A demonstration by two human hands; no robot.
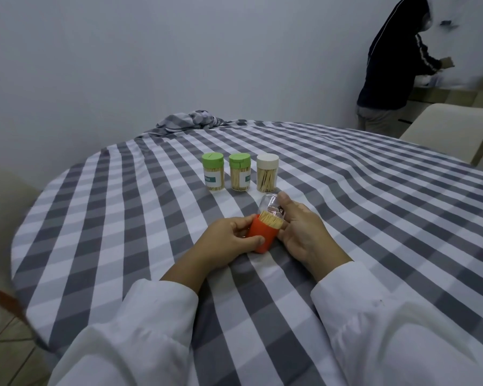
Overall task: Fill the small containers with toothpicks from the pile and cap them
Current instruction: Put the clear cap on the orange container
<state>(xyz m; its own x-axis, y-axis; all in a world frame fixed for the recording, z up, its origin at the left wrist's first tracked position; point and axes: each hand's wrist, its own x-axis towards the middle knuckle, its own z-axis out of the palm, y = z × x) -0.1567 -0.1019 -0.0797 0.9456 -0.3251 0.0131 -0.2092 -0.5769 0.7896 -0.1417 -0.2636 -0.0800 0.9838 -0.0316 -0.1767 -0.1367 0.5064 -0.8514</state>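
My left hand point(226, 242) grips an orange container part point(261, 235) tilted away from me, with a bundle of toothpicks point(271, 219) sticking out of its open end. My right hand point(304, 229) holds a clear plastic container part point(269, 204) over the toothpick tips. Behind them three capped, toothpick-filled containers stand in a row: two with green caps point(213, 171) point(239, 172) and one with a white cap point(267, 173). No loose pile of toothpicks shows.
A round table with a grey-and-white checked cloth point(374, 204) bunches up at the far edge point(190, 121). A beige chair point(452, 129) stands at the back right, and a person in dark clothes point(393, 65) stands by a counter beyond it.
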